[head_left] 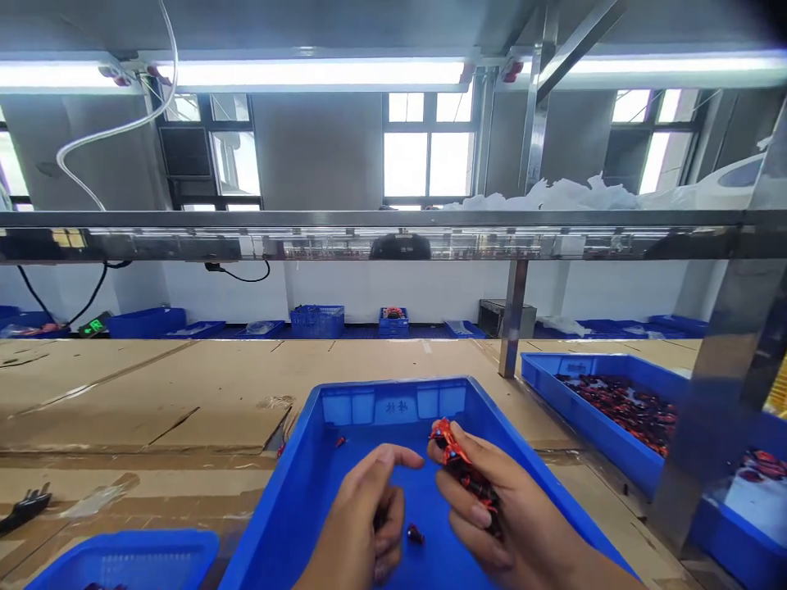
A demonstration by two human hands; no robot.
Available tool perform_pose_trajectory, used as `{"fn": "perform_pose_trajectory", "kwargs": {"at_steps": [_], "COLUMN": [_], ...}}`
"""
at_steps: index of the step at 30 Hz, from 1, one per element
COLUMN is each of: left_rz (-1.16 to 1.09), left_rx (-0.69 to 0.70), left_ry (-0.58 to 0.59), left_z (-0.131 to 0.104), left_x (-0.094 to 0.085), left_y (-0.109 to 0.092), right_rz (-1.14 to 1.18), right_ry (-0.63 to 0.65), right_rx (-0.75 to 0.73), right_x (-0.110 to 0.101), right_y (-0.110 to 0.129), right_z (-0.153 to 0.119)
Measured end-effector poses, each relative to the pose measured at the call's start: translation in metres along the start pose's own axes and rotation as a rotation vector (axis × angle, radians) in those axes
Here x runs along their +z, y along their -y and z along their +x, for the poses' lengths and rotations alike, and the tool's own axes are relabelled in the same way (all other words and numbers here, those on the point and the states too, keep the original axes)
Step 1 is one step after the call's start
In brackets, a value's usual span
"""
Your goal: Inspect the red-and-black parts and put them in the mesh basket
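Note:
Above a blue plastic tray (335, 401), my right hand (504, 492) is closed round a cluster of small red-and-black plastic pieces (458, 463). One piece, with a bit of blue on it, sticks up between the thumb and forefinger. To its left, apart from it, is my left hand (375, 508), its forefinger reaching toward the pieces. The other left fingers are curled in; a dark spot shows inside them, too shadowed to identify. A dark loose piece (416, 534) lies on the tray floor between the hands, and a small red piece (340, 441) near its far left corner.
At right, behind a metal post (707, 393), stands a blue tray (590, 418) full of red-and-black pieces. A smaller blue bin (129, 545) sits front left, near a black plug (28, 508). Cardboard (153, 377) covers the bench. A metal shelf (307, 238) crosses overhead.

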State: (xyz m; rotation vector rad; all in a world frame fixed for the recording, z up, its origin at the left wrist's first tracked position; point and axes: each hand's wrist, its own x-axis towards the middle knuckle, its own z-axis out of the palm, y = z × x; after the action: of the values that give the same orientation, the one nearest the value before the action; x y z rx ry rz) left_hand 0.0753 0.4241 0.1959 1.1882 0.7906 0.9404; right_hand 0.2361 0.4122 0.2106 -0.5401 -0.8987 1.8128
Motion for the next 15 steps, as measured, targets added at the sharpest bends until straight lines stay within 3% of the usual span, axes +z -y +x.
{"fn": "perform_pose_trajectory", "kwargs": {"at_steps": [6,10,15], "left_rz": [0.448,0.602,0.584], "left_rx": [0.364,0.458,0.503], "left_ry": [-0.149,-0.111,-0.158], "left_z": [-0.01,-0.01,-0.007], "left_x": [0.003,-0.004,-0.007], "left_y": [0.002,0.002,0.005], "right_rz": [-0.066,-0.089,-0.099], "right_ry": [-0.079,-0.013,0.02], "right_rx": [0.115,0.176,0.184], "right_x": [0.004,0.005,0.007], "right_y": [-0.004,-0.009,-0.01], "right_z": [-0.005,-0.004,-0.005]}}
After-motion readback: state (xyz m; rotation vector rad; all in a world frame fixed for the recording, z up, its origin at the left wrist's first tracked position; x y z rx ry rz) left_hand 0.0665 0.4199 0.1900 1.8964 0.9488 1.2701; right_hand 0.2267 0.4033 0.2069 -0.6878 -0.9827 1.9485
